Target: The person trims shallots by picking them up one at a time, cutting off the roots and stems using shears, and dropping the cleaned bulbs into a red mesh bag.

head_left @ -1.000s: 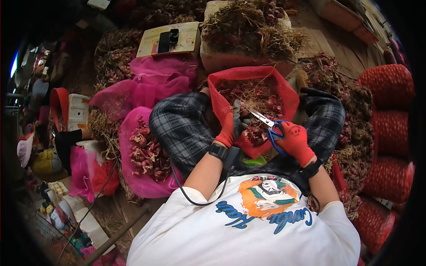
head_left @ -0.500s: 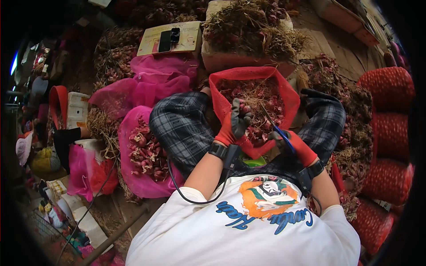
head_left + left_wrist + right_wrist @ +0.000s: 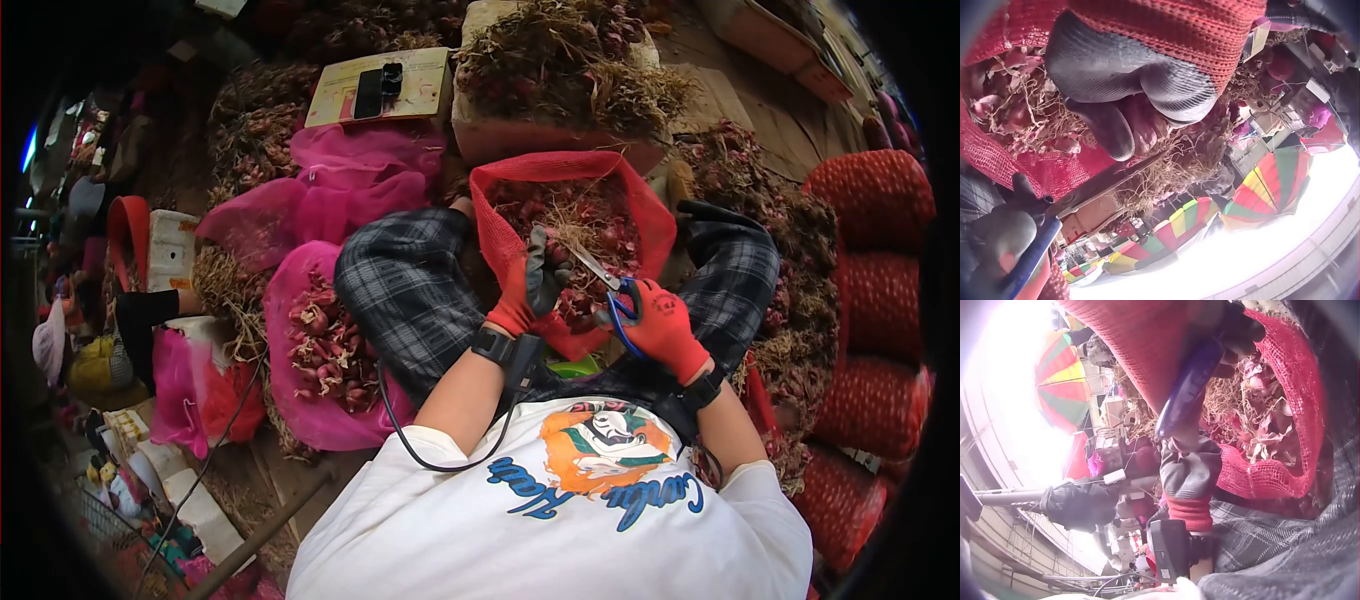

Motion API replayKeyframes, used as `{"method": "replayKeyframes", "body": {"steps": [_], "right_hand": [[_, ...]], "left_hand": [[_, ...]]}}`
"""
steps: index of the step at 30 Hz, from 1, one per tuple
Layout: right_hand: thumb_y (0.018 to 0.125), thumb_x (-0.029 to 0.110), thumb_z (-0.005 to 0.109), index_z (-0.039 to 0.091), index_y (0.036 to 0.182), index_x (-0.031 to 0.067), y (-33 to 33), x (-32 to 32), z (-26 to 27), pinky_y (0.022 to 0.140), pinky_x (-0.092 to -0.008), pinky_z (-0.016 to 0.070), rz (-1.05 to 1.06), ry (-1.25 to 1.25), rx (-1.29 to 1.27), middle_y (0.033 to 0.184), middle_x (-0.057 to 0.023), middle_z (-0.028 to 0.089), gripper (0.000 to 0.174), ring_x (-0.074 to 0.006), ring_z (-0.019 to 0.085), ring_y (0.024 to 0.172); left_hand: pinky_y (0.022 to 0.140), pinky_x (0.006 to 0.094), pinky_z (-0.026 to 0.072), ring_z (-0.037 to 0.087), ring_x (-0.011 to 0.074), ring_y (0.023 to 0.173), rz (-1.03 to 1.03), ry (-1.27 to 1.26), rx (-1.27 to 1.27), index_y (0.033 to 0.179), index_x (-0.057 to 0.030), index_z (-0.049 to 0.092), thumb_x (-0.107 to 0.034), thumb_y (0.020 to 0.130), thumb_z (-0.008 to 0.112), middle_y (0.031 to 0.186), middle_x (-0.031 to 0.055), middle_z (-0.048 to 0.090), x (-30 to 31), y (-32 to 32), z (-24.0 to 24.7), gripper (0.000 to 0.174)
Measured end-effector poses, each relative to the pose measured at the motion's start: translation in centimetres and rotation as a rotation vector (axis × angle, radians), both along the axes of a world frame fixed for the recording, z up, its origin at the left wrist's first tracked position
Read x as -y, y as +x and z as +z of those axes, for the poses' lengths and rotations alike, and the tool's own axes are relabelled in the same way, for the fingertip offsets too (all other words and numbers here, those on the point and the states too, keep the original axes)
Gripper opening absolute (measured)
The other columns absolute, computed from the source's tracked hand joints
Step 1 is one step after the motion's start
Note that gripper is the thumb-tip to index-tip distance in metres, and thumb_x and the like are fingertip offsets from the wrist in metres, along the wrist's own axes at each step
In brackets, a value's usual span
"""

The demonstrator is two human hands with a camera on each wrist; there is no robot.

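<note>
In a red-and-grey glove, my left hand (image 3: 528, 288) grips a small bunch of shallots (image 3: 1142, 128), their purplish skins showing between the fingers. My right hand (image 3: 662, 322), gloved alike, holds blue-handled scissors (image 3: 622, 308) at the right side of the bag. The scissor blades (image 3: 1107, 181) point toward the left hand and pass close by the bunch, beside stringy dry roots (image 3: 1179, 172). Under both hands a red mesh bag (image 3: 652, 215) stands with its mouth wide, between the person's legs. Loose shallots (image 3: 600, 212) and dry roots fill it.
A pink mesh bag of shallots (image 3: 325, 345) sits left of the legs. Ahead, a foam box (image 3: 560, 130) bears dried shallots, and a yellowish box (image 3: 425, 85) carries a phone (image 3: 369, 95). Full red sacks (image 3: 880, 290) are stacked on the right. A cable runs from the left wrist.
The right hand turned the scissors on edge and drew them lower, then rolled back and brought the blades up toward the left hand. The left hand lifted slightly and turned with the shallots.
</note>
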State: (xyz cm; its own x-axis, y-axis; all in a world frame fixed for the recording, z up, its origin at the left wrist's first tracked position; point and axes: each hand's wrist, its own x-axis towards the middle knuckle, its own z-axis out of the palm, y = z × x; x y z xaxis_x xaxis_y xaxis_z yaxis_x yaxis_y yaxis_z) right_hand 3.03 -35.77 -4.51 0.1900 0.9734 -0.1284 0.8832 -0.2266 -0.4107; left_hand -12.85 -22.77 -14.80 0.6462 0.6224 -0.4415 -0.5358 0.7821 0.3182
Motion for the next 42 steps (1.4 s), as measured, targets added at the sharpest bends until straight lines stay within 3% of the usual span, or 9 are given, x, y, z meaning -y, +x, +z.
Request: {"method": "replayKeyframes", "body": {"steps": [10, 14, 17, 20, 23, 29, 32, 40, 42], "right_hand": [[0.070, 0.047, 0.067, 0.055, 0.089, 0.0062, -0.3, -1.0, -1.6, 0.068, -0.0407, 0.0478, 0.017, -0.165, 0.184, 0.086, -0.0133, 0.060, 0.047, -0.0318, 0.061, 0.078], [0.073, 0.039, 0.066, 0.058, 0.086, 0.0074, -0.3, -0.9, -2.7, 0.065, -0.0404, 0.0472, -0.009, -0.124, 0.181, 0.078, -0.0120, 0.063, 0.035, -0.0315, 0.062, 0.074], [0.074, 0.036, 0.068, 0.060, 0.088, 0.0071, -0.2, -1.1, -2.7, 0.064, -0.0402, 0.0470, -0.022, -0.082, 0.060, 0.078, -0.0131, 0.063, 0.033, -0.0309, 0.062, 0.074], [0.077, 0.038, 0.065, 0.063, 0.093, 0.0080, 0.4, -0.7, -4.6, 0.067, -0.0395, 0.0479, -0.069, -0.136, -0.252, 0.080, -0.0126, 0.065, 0.034, -0.0316, 0.063, 0.075], [0.077, 0.038, 0.067, 0.064, 0.096, 0.0091, -0.4, -1.2, -2.6, 0.068, -0.0393, 0.0477, -0.123, -0.226, -0.333, 0.083, -0.0140, 0.064, 0.034, -0.0325, 0.062, 0.079], [0.074, 0.043, 0.068, 0.061, 0.101, 0.0097, 0.8, -0.2, -1.2, 0.071, -0.0389, 0.0482, -0.050, -0.026, -0.066, 0.090, -0.0120, 0.064, 0.044, -0.0307, 0.062, 0.085], [0.070, 0.046, 0.068, 0.059, 0.104, 0.0100, 1.7, -0.2, -1.3, 0.072, -0.0392, 0.0484, -0.016, -0.097, 0.071, 0.091, -0.0106, 0.064, 0.050, -0.0301, 0.062, 0.085], [0.070, 0.050, 0.066, 0.062, 0.089, 0.0090, 1.6, -0.1, -0.8, 0.068, -0.0394, 0.0482, -0.024, -0.116, 0.105, 0.082, -0.0114, 0.063, 0.045, -0.0314, 0.062, 0.077], [0.070, 0.050, 0.066, 0.062, 0.086, 0.0088, 1.6, -0.1, -0.2, 0.067, -0.0395, 0.0482, -0.024, -0.122, 0.106, 0.080, -0.0116, 0.063, 0.044, -0.0316, 0.062, 0.076]], "left_hand": [[0.060, 0.0255, 0.0452, 0.052, 0.0097, 0.067, 0.039, 0.138, -0.118, 0.097, -0.0125, 0.054, -0.037, 0.092, 0.054, 0.076, -0.0023, 0.053, 1.1, 0.3, 0.6, 0.025], [0.060, 0.0260, 0.0433, 0.050, 0.0081, 0.067, 0.097, 0.018, 0.075, 0.094, -0.0138, 0.053, -0.036, 0.092, 0.055, 0.075, -0.0054, 0.051, 1.2, 0.7, -0.8, 0.022], [0.060, 0.0258, 0.0419, 0.048, 0.0079, 0.067, 0.101, -0.007, 0.046, 0.094, -0.0134, 0.052, -0.035, 0.092, 0.056, 0.075, -0.0062, 0.048, 1.2, 0.6, 0.4, 0.022], [0.061, 0.0258, 0.0414, 0.048, 0.0091, 0.068, 0.077, 0.074, 0.128, 0.094, -0.0129, 0.051, -0.035, 0.091, 0.056, 0.076, -0.0059, 0.047, 0.8, 0.8, 1.1, 0.023], [0.063, 0.0255, 0.0423, 0.050, 0.0090, 0.072, 0.083, 0.081, 0.191, 0.097, -0.0138, 0.053, -0.035, 0.091, 0.056, 0.076, -0.0066, 0.050, 0.4, 0.7, 0.7, 0.022], [0.060, 0.0253, 0.0426, 0.051, 0.0082, 0.072, 0.136, 0.061, 0.086, 0.099, -0.0136, 0.053, -0.035, 0.091, 0.057, 0.075, -0.0064, 0.051, -0.3, 0.3, 0.3, 0.023], [0.059, 0.0246, 0.0422, 0.050, 0.0073, 0.071, 0.105, 0.050, 0.074, 0.098, -0.0135, 0.053, -0.034, 0.091, 0.057, 0.074, -0.0063, 0.050, -0.3, 0.5, -0.2, 0.023], [0.055, 0.0227, 0.0356, 0.040, 0.0065, 0.062, 0.058, 0.079, -0.029, 0.096, -0.0122, 0.049, -0.036, 0.094, 0.052, 0.069, -0.0063, 0.039, 0.0, 0.6, 0.1, 0.025], [0.056, 0.0240, 0.0393, 0.045, 0.0077, 0.066, 0.046, 0.097, 0.005, 0.097, -0.0120, 0.050, -0.039, 0.092, 0.054, 0.072, -0.0049, 0.043, -0.1, 0.5, -0.8, 0.028]]}}
